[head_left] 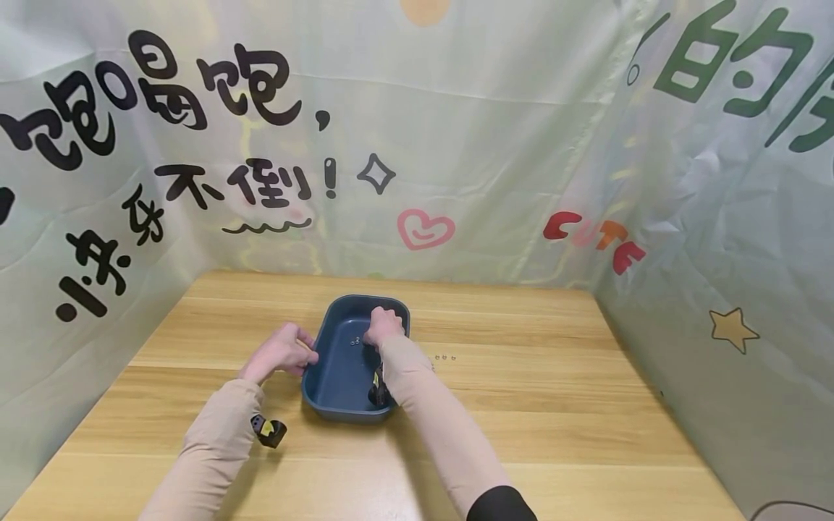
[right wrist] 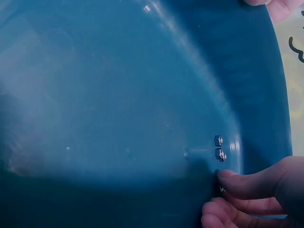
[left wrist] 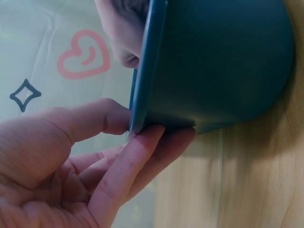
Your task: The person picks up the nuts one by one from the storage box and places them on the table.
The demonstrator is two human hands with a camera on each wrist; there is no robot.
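Observation:
A deep blue plastic tray (head_left: 345,415) rests on the wooden table, its left rim pinched between the thumb and fingers of my left hand (head_left: 281,353). The left wrist view has that hand (left wrist: 109,156) with the thumb inside the rim and fingers against the outer wall. My right hand (head_left: 384,327) reaches into the tray near its far right. In the right wrist view, the thumb and fingers of this hand (right wrist: 251,194) pinch a small shiny metal nut (right wrist: 222,189), partly hidden. Close by on the tray floor lie small metal nuts (right wrist: 220,154).
Several more small metal nuts (head_left: 445,357) lie on the wooden table (head_left: 534,405) to the right of the tray, partly behind the right sleeve (head_left: 423,391). Printed cloth walls (head_left: 489,145) enclose the table at the back and both sides.

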